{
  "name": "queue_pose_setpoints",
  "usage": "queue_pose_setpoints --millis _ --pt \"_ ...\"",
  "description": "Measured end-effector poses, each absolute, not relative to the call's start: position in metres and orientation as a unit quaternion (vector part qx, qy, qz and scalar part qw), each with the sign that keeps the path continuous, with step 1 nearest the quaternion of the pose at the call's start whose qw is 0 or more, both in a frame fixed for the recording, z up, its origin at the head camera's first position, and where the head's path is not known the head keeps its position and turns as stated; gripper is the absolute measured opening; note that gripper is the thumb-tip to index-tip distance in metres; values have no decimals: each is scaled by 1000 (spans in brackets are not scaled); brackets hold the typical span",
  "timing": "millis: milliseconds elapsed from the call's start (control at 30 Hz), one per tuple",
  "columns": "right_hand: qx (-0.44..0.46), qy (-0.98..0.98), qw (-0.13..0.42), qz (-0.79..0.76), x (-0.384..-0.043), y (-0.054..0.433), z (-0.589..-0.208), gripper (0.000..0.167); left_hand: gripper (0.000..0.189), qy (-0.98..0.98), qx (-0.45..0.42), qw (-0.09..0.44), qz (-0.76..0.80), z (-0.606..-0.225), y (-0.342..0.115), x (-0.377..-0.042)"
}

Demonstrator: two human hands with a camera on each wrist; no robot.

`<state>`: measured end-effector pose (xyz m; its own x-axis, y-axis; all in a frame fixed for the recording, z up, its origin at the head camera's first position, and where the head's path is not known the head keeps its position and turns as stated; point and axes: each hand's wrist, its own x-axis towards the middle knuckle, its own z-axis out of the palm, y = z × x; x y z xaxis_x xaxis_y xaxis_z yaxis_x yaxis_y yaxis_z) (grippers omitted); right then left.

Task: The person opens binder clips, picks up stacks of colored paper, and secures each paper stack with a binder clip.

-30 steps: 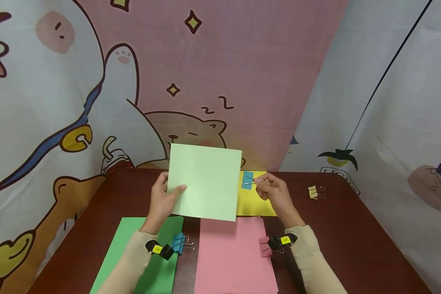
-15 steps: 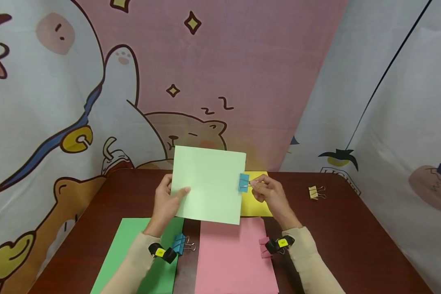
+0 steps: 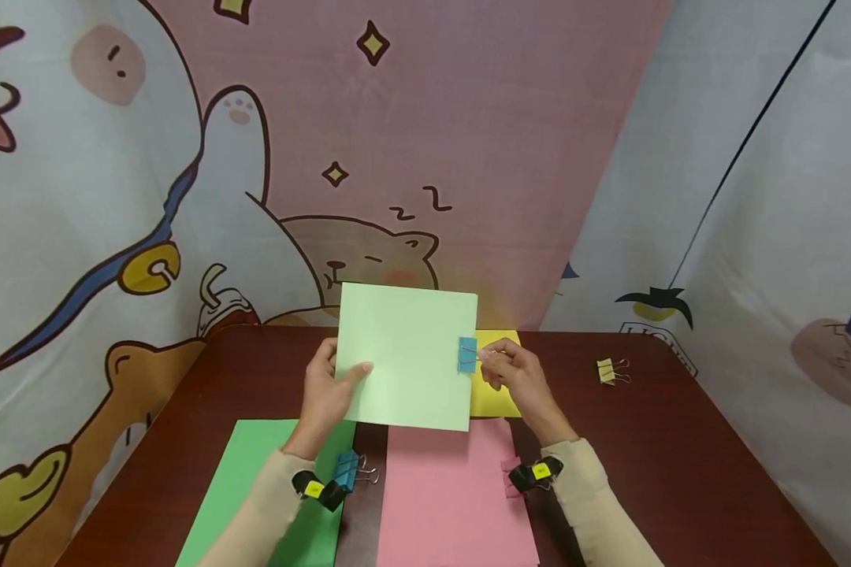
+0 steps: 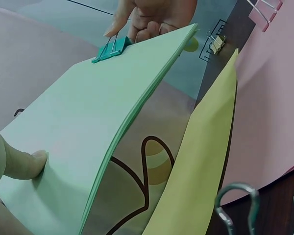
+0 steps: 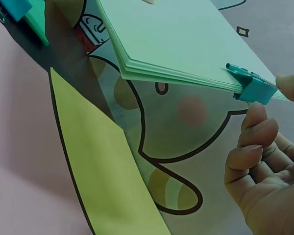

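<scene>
A stack of pale green paper (image 3: pixel 404 354) is held up above the table, tilted toward me. My left hand (image 3: pixel 326 390) grips its left edge, the thumb flat on the front sheet and the other fingers behind. On the stack's right edge sits a blue binder clip (image 3: pixel 466 355), its body over the sheets. My right hand (image 3: pixel 521 378) pinches the clip's wire handles between thumb and fingers. In the right wrist view the clip (image 5: pixel 255 87) straddles several layered sheets (image 5: pixel 181 81).
Yellow paper (image 3: pixel 495 394) lies behind the held stack. Nearer are green paper (image 3: pixel 312 520) with a blue binder clip (image 3: pixel 346 471) and pink paper (image 3: pixel 454 504) with a pink binder clip (image 3: pixel 510 477). A loose yellow binder clip (image 3: pixel 606 372) rests on the dark table (image 3: pixel 681 457) at right.
The paper stack has moved right and slightly down in my left hand. The blue clip, beside the edge a second ago, now sits over the stack's right edge.
</scene>
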<state>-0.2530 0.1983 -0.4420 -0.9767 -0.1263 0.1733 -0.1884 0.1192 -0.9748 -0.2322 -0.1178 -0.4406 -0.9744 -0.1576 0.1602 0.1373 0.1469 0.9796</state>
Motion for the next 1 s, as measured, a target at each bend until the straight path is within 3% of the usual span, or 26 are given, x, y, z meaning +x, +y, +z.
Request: queue_pose_setpoints --millis 233,567,1000 --pt "72 -749 20 658 -254 197 -445 30 39 -751 12 105 -652 -441 -114 -232" --pt "33 -781 0 623 -255 193 -441 37 33 -758 25 55 -649 -433 -130 -233" --pt "55 -830 -58 552 -263 178 -417 45 40 -784 30 15 -620 -420 -159 -240"
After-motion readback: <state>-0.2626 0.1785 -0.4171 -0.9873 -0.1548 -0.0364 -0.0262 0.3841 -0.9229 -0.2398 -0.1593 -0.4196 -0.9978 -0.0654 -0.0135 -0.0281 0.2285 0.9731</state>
